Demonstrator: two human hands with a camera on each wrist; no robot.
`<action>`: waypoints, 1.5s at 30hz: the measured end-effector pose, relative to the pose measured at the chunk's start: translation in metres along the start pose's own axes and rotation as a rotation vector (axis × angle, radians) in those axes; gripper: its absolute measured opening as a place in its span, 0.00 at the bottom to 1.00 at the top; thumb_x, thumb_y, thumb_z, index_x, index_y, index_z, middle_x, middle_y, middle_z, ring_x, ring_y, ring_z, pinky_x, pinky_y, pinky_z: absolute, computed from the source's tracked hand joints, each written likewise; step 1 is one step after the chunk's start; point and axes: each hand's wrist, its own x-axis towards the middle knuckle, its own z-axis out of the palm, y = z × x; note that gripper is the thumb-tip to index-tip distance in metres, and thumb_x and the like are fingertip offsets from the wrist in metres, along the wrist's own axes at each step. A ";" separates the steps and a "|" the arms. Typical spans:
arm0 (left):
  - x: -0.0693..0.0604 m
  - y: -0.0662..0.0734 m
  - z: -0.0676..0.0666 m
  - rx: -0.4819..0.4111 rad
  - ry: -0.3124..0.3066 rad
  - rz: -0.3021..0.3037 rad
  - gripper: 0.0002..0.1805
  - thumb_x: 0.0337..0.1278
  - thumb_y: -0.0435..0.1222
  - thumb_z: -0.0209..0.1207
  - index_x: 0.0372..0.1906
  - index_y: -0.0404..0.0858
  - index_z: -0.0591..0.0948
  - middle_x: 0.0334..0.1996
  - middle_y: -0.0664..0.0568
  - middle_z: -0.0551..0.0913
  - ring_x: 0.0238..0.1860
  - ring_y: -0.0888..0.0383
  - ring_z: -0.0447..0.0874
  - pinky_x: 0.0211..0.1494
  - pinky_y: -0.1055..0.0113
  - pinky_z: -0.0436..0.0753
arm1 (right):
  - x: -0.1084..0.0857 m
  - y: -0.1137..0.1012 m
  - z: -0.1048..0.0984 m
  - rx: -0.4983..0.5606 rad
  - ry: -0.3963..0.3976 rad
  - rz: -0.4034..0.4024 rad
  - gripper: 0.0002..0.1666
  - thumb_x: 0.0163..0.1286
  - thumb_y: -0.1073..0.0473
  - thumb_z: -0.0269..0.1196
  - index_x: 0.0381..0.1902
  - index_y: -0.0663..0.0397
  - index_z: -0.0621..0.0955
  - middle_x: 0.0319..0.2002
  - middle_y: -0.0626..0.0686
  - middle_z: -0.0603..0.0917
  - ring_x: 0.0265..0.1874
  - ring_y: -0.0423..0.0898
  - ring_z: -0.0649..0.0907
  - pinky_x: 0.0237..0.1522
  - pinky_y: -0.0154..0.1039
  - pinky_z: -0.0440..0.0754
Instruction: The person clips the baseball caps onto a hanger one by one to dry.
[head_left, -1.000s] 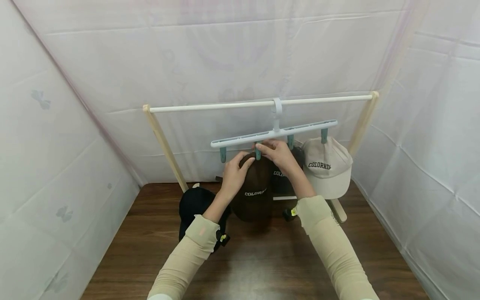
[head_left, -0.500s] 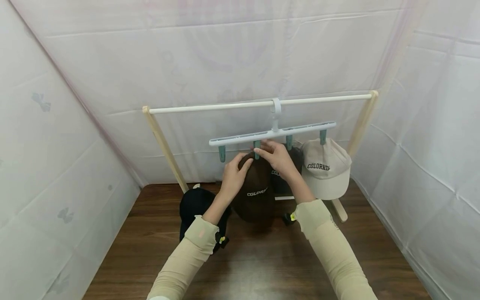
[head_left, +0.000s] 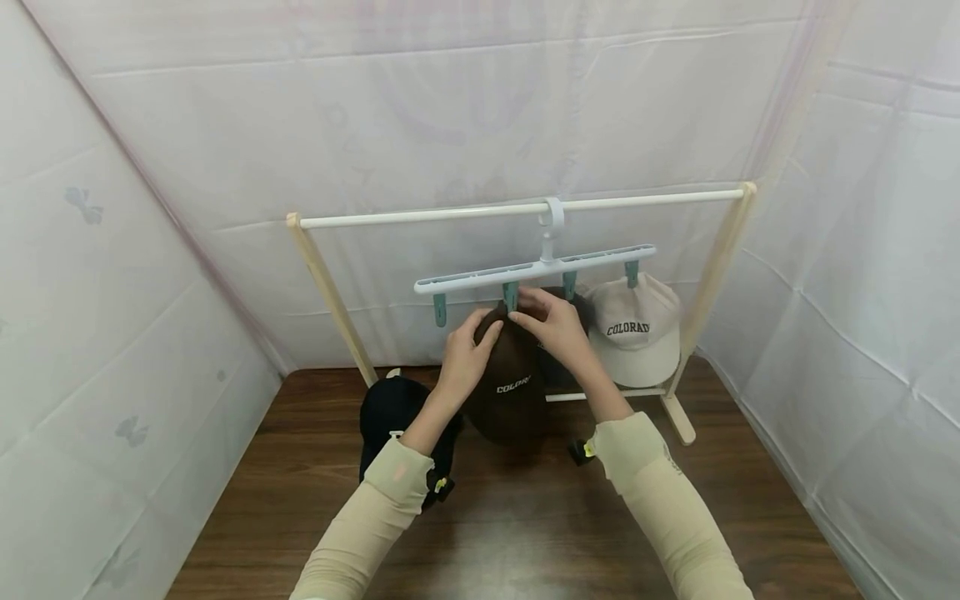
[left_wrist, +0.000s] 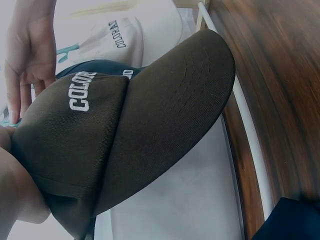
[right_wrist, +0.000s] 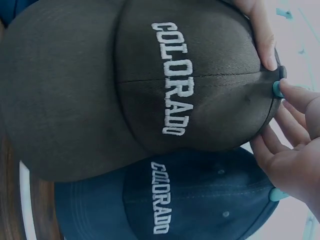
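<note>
My left hand (head_left: 463, 354) pinches the crown top of a brown baseball cap (head_left: 510, 417) with white COLORADO lettering. My right hand (head_left: 558, 333) holds a teal clip (head_left: 510, 297) between thumb and fingers, right at that cap's top edge. In the right wrist view the clip (right_wrist: 278, 89) sits on the edge of the crown, beside the left fingertips. The clip hangs from a white hanger (head_left: 525, 272). Further right on it, a dark blue cap (right_wrist: 200, 200) and a cream cap (head_left: 633, 329) hang from other clips. The leftmost clip (head_left: 440, 310) holds nothing.
A rack with a white rod (head_left: 420, 216) and wooden posts (head_left: 330, 296) carries the hanger. A black cap (head_left: 393, 417) lies on the brown wooden table (head_left: 510, 533), partly behind the left forearm. White fabric walls (head_left: 862, 292) stand around the table.
The hanger's right end has swung left and back, carrying the cream and dark blue caps with it. The middle-left clip and right hand have dropped slightly; the left hand keeps its grip on the brown cap.
</note>
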 end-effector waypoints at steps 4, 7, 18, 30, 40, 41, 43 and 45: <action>-0.001 -0.001 -0.001 -0.002 -0.001 0.006 0.16 0.77 0.48 0.55 0.59 0.46 0.81 0.51 0.51 0.86 0.49 0.54 0.86 0.51 0.54 0.83 | -0.005 0.004 0.002 -0.024 0.019 -0.036 0.26 0.73 0.56 0.67 0.66 0.54 0.79 0.58 0.56 0.85 0.56 0.52 0.85 0.56 0.49 0.83; -0.002 0.000 -0.003 -0.008 -0.005 0.006 0.16 0.77 0.48 0.54 0.59 0.46 0.81 0.51 0.51 0.86 0.50 0.53 0.86 0.51 0.53 0.83 | -0.009 0.006 0.002 -0.038 0.028 -0.059 0.24 0.73 0.56 0.67 0.65 0.53 0.80 0.58 0.55 0.85 0.56 0.53 0.85 0.56 0.49 0.82; -0.007 -0.004 -0.012 -0.010 0.004 -0.029 0.18 0.77 0.48 0.54 0.61 0.46 0.80 0.53 0.50 0.85 0.50 0.53 0.85 0.53 0.52 0.83 | -0.027 0.012 0.005 -0.166 0.052 -0.120 0.24 0.75 0.57 0.64 0.67 0.49 0.78 0.65 0.54 0.80 0.64 0.52 0.78 0.63 0.50 0.78; -0.010 -0.012 -0.030 -0.030 0.125 0.163 0.17 0.75 0.40 0.58 0.62 0.40 0.79 0.54 0.47 0.81 0.51 0.51 0.80 0.52 0.53 0.80 | -0.046 0.012 0.012 -0.218 0.081 -0.187 0.24 0.73 0.61 0.66 0.66 0.51 0.80 0.67 0.54 0.78 0.62 0.54 0.79 0.58 0.53 0.80; -0.019 -0.014 -0.039 -0.025 0.176 0.225 0.14 0.74 0.34 0.56 0.58 0.35 0.81 0.52 0.45 0.81 0.50 0.50 0.79 0.52 0.54 0.79 | -0.057 0.017 0.017 -0.196 0.052 -0.175 0.25 0.73 0.62 0.65 0.66 0.51 0.79 0.66 0.54 0.78 0.66 0.54 0.77 0.61 0.56 0.77; -0.020 -0.015 -0.040 -0.022 0.181 0.225 0.13 0.74 0.33 0.56 0.58 0.35 0.81 0.51 0.45 0.81 0.49 0.50 0.79 0.52 0.54 0.79 | -0.058 0.017 0.017 -0.195 0.049 -0.173 0.25 0.73 0.62 0.65 0.66 0.51 0.79 0.67 0.54 0.77 0.66 0.54 0.77 0.62 0.56 0.77; -0.022 -0.017 -0.042 -0.020 0.191 0.228 0.13 0.74 0.32 0.56 0.57 0.35 0.81 0.51 0.45 0.81 0.49 0.51 0.79 0.51 0.54 0.79 | -0.060 0.017 0.017 -0.193 0.045 -0.175 0.25 0.73 0.62 0.65 0.67 0.51 0.79 0.67 0.53 0.77 0.66 0.54 0.77 0.62 0.57 0.77; -0.023 -0.018 -0.045 -0.013 0.198 0.237 0.13 0.74 0.32 0.56 0.57 0.34 0.81 0.51 0.45 0.81 0.49 0.51 0.79 0.51 0.54 0.79 | -0.062 0.018 0.016 -0.192 0.043 -0.177 0.25 0.73 0.61 0.65 0.67 0.50 0.79 0.67 0.53 0.77 0.66 0.54 0.77 0.62 0.57 0.76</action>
